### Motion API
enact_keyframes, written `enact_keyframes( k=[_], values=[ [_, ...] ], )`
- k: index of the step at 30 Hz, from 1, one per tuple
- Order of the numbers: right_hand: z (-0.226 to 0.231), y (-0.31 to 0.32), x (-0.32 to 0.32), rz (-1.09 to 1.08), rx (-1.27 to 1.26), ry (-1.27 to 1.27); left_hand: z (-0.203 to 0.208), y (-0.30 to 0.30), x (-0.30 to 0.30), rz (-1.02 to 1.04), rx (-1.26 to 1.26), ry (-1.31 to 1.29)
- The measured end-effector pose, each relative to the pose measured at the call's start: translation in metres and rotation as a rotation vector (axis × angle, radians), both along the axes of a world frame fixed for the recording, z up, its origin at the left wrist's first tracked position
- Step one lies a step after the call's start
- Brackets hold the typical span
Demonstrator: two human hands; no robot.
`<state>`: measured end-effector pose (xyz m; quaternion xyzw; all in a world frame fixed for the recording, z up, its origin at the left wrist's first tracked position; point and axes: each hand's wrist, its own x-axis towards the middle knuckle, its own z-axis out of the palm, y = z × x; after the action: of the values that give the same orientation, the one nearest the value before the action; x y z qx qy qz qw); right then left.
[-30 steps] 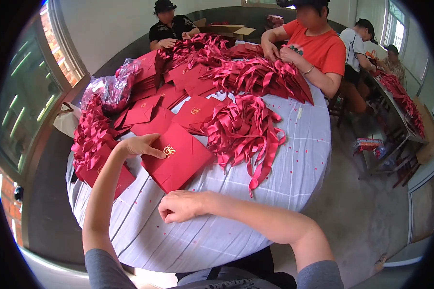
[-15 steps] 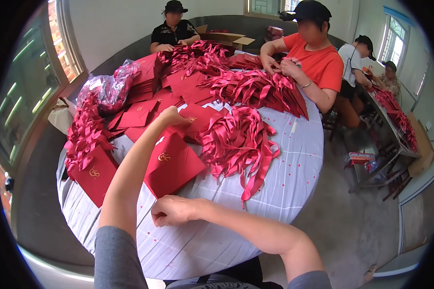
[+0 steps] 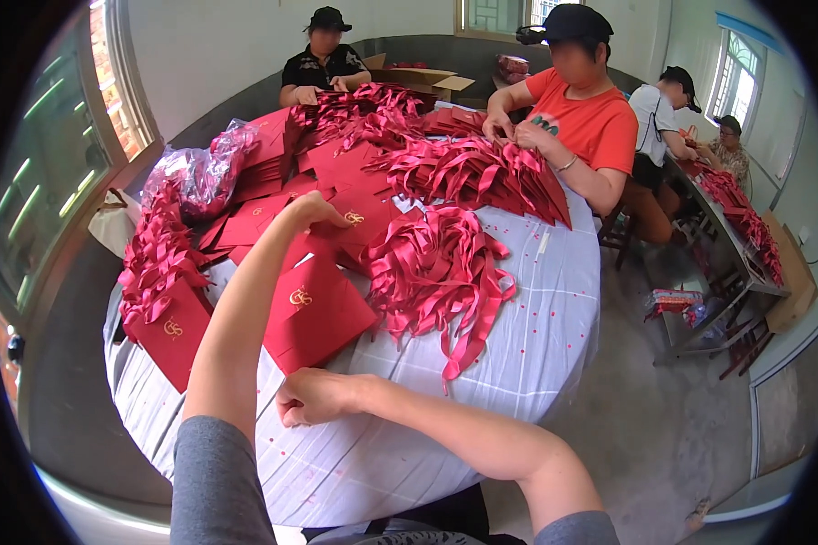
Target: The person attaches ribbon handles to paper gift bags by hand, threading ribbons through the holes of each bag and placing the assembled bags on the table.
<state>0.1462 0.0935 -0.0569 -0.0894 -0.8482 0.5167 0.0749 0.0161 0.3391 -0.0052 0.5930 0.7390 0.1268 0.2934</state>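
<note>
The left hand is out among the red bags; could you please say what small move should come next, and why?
Perhaps the left hand should draw the red bag just ahead nearer: it is stretched out to that bag, while the right hand is curled beside the front bag. Whether the left hand already grips is hard to tell.

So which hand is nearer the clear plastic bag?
Left. The left hand is over red packets, right of the clear plastic bag; the right hand is farther, lower in view.
</note>
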Motion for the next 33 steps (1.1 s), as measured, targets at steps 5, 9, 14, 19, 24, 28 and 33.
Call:
enact_keyframes(
  k=[5,9,14,19,24,28,33],
  values=[
    [0.001,-0.002,-0.003,0.005,-0.02,-0.009,0.023,0.004,-0.038,-0.156,0.55,0.077],
    [0.001,-0.001,-0.005,0.014,0.038,0.042,0.069,-0.031,-0.063,-0.055,1.019,0.311],
    [-0.005,0.005,-0.005,-0.003,0.085,0.057,0.118,-0.145,-0.043,-0.218,0.465,-0.333],
    [-0.013,-0.001,-0.006,0.045,0.141,0.054,0.044,-0.193,-0.037,-0.264,0.263,-0.007],
    [-0.012,-0.018,-0.008,-0.036,0.294,-0.009,0.004,-0.184,-0.065,-0.307,0.065,-0.051],
    [-0.014,-0.017,-0.005,-0.055,0.337,-0.016,0.007,-0.181,-0.055,-0.466,0.166,0.332],
    [-0.005,-0.022,-0.004,-0.056,0.353,-0.015,-0.006,-0.16,-0.08,-0.283,-0.096,0.132]
  ],
)
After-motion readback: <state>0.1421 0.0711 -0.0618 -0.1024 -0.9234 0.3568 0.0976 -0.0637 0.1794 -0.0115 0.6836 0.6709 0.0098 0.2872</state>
